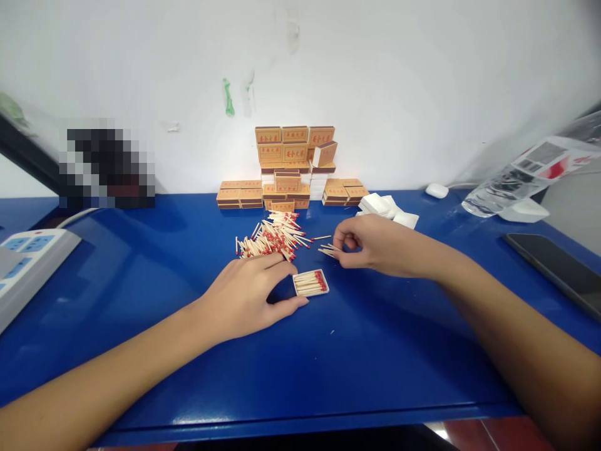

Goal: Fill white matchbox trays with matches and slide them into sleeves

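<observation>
A small open matchbox tray [310, 282] holding red-tipped matches lies on the blue table [328, 369]. My left hand [248, 294] rests beside it, thumb and fingers curved around the tray's left end and touching it. My right hand [370, 244] hovers to the right of a loose pile of matches [272, 239], its fingertips pinched on a few matches [328, 250] held just above the table.
Stacked orange matchboxes [293, 166] stand against the white wall. White empty trays [387, 208] lie to their right. A power strip [28, 263] sits at the left edge, a dark phone [556, 269] at the right, with a plastic bag [521, 178] and white earbud case [436, 190] behind.
</observation>
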`<state>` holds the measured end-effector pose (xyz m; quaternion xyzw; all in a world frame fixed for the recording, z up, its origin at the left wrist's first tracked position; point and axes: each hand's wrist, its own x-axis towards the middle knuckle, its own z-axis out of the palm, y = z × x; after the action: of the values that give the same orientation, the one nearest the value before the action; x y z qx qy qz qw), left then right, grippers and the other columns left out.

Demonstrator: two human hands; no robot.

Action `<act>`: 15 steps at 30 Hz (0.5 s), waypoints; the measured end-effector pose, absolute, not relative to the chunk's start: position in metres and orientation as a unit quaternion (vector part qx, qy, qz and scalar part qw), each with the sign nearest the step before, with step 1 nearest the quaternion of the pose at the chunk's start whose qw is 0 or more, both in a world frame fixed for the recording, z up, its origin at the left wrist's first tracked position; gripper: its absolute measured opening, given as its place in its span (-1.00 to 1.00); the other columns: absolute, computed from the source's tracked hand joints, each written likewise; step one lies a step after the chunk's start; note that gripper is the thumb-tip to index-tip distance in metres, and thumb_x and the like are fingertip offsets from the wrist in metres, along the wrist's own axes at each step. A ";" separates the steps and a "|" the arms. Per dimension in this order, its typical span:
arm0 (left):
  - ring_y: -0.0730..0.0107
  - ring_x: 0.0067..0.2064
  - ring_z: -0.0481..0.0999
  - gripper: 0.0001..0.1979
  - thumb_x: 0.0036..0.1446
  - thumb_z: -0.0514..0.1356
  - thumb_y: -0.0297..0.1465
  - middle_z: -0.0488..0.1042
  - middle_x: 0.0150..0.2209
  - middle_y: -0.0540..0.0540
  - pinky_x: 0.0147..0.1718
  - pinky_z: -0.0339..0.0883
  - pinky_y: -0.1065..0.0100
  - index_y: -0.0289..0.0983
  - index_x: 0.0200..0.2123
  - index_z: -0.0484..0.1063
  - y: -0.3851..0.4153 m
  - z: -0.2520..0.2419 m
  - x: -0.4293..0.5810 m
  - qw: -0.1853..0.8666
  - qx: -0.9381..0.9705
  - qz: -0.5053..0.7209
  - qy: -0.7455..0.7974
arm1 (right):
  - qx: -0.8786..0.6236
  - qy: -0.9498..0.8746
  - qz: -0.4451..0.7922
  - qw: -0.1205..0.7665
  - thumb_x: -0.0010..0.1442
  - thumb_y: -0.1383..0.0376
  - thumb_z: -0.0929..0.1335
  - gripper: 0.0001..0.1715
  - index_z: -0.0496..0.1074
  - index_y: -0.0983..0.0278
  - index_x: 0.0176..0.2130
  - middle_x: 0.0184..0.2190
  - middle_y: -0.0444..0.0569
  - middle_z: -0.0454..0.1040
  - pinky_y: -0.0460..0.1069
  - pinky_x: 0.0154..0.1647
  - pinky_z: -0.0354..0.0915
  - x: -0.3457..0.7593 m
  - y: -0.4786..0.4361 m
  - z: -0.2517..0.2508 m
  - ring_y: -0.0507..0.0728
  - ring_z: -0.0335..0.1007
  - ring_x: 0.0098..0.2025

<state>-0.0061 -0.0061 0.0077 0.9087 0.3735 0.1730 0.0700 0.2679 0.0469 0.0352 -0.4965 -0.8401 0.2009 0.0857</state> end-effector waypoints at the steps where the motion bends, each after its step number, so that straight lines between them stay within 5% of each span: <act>1: 0.39 -0.36 0.52 -0.69 0.33 0.28 -0.12 0.57 -0.28 -0.03 -0.40 0.31 0.36 -0.23 -0.06 0.56 -0.006 0.008 -0.006 0.070 0.908 0.174 0.375 | -0.482 -0.845 0.211 0.095 0.13 0.27 0.44 -0.92 0.48 0.21 -0.38 -0.50 -0.19 0.40 0.00 -0.41 0.09 0.267 0.045 0.036 0.04 0.24 -0.46; 15: 0.36 -0.35 0.51 -0.72 0.34 0.28 -0.14 0.54 -0.29 -0.03 -0.38 0.30 0.33 -0.23 -0.09 0.55 -0.004 0.008 -0.007 0.090 0.906 0.168 0.377 | -0.375 -0.891 0.237 0.092 0.22 0.39 0.42 -0.87 0.42 0.21 -0.35 -0.38 -0.15 0.49 -0.01 -0.31 0.13 0.238 0.011 0.038 0.06 0.31 -0.34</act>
<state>-0.0066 -0.0037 0.0080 0.9063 0.3773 0.1678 0.0904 0.2378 0.0109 0.0384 -0.3750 -0.8914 0.2372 0.0920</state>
